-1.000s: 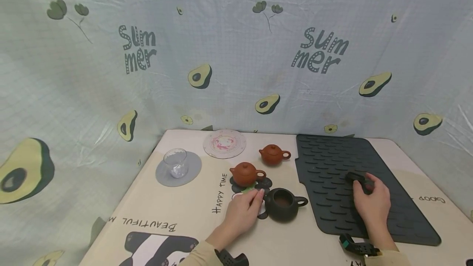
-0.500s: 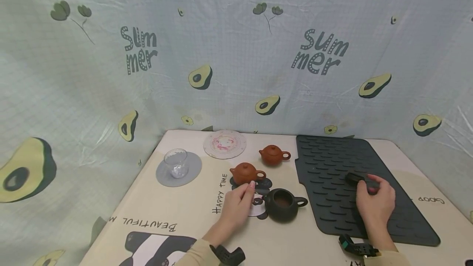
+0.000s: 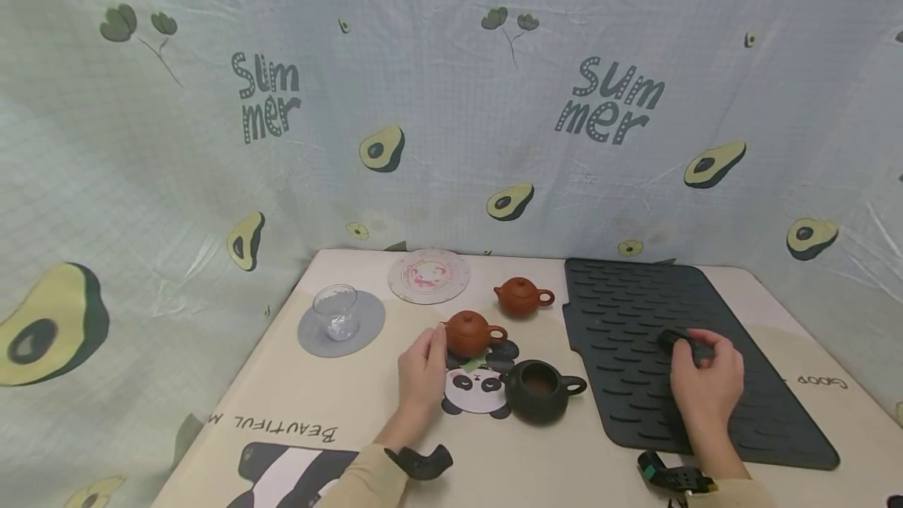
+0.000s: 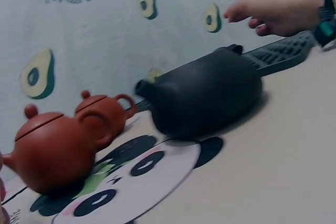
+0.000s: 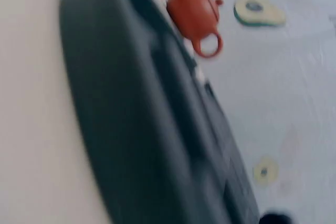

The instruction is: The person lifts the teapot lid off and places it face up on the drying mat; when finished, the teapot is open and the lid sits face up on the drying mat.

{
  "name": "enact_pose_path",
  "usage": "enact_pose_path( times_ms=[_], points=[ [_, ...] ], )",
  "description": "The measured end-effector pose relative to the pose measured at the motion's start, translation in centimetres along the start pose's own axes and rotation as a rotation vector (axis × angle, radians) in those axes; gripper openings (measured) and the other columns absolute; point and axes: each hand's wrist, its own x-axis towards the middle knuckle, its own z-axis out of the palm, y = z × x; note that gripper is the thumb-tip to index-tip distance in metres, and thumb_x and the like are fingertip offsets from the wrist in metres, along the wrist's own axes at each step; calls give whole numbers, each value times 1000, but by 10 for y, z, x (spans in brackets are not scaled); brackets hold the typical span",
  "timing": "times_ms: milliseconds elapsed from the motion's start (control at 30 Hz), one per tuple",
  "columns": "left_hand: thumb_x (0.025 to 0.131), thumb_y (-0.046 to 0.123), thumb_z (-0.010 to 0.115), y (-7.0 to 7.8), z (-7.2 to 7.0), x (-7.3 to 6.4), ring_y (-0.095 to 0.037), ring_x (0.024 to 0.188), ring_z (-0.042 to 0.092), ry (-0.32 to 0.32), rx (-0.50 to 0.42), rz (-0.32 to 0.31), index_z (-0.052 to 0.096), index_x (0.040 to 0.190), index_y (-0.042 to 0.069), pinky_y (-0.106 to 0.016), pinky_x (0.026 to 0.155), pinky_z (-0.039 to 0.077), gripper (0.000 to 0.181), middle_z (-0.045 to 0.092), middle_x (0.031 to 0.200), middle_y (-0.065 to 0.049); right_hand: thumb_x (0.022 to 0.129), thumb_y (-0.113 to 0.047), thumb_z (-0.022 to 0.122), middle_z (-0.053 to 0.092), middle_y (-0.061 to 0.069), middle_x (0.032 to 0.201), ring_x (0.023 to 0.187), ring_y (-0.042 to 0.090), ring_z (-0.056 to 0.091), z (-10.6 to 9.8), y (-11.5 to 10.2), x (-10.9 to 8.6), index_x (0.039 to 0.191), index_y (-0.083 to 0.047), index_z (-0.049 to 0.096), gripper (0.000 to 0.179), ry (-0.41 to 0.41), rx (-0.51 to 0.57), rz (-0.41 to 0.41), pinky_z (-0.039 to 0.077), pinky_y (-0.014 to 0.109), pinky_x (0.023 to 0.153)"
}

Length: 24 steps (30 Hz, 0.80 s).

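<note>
At the spout of the front reddish-brown teapot [image 3: 468, 335], my left hand [image 3: 422, 371] has its fingertips close together. The spout reaches the left edge in the left wrist view, beside a sliver of fingertip [image 4: 2, 211]. A lidless black teapot [image 3: 536, 406] stands right of a printed panda, spout toward the left. My right hand [image 3: 708, 379] is over the dark ribbed mat [image 3: 635, 406], thumb and fingers right at a small black lid [image 3: 669, 340]. Seen from the left wrist, that right hand [image 4: 278, 13] is loosely bent, with nothing visible between its fingertips.
Another reddish-brown teapot [image 3: 519, 298] stands farther back. To the left, a clear glass cup [image 3: 335, 308] sits on a grey round coaster [image 3: 374, 324]. A pink-patterned round coaster [image 3: 405, 281] lies at the back edge. Behind the table hangs an avocado-print curtain [image 3: 437, 85].
My left hand has moved left and away, from beside the black teapot's spout to the front brown teapot's spout. My right hand drew back slightly from the black lid, then returned to it.
</note>
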Motion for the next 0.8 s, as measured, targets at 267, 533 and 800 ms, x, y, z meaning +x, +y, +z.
enact_pose_path(
  times_ms=[267, 533, 800],
  points=[
    [110, 34, 46, -16, -9, 27, -18, 61, 45, 61, 156, -124, 56, 80, 14, -34, 59, 34, 37, 48, 66, 3, 101, -21, 60, 52, 4, 104, 59, 11, 41, 18, -44, -15, 119, -8, 66, 23, -215, 109, -45, 32, 29, 61],
    [111, 46, 36, -14, -2, 34, -20, 68, 52, -154, 384, -118, 61, 97, 16, -37, 65, 39, 41, 54, 72, 1, 100, -21, 62, 56, 11, 115, 62, 21, 47, 47, -103, -14, 120, -10, 68, 24, -493, 65, -168, 39, 35, 58],
    [111, 41, 37, -17, 2, 34, -23, 65, 51, -187, 501, -52, 56, 87, 16, -38, 61, 36, 40, 47, 65, -2, 98, -21, 67, 64, 10, 125, 111, 29, 62, 89, -159, -31, 125, -10, 71, 30, -882, 4, -276, 52, 47, 90]
  ],
)
